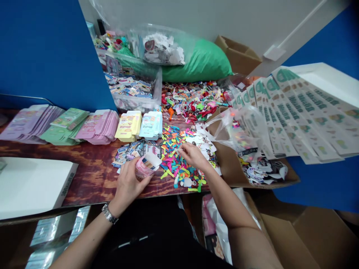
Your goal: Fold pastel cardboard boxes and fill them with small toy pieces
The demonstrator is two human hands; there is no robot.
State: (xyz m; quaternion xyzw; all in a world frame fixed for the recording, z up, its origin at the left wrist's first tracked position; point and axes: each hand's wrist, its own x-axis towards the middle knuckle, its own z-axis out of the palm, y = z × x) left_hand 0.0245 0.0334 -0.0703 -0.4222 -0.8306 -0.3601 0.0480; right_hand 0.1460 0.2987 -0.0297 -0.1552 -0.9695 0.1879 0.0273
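Note:
My left hand (pixel 129 179) is wrapped round a small pink carton (pixel 143 169), whose white flap stands open at the top. Inside the carton something card-like shows in part. Over a heap of colourful deflated balloons (pixel 171 144), my right hand (pixel 193 154) has its fingertips pinched together; a small pale bit may be between them, too small to name. White printed cut-outs (pixel 206 144) lie just beyond and to the right of that hand. Behind the carton is a loose pile of printed cards (pixel 127 153).
Stacks of flat cartons in purple (pixel 26 123), green (pixel 66 127), pink (pixel 98 127), yellow (pixel 129 126) and blue (pixel 150 125) line the table. Behind are a clear bin (pixel 134 89), trinkets (pixel 193 99) and a green bag (pixel 202 61). A cardboard box (pixel 230 164) stands right; a white box (pixel 33 183) left.

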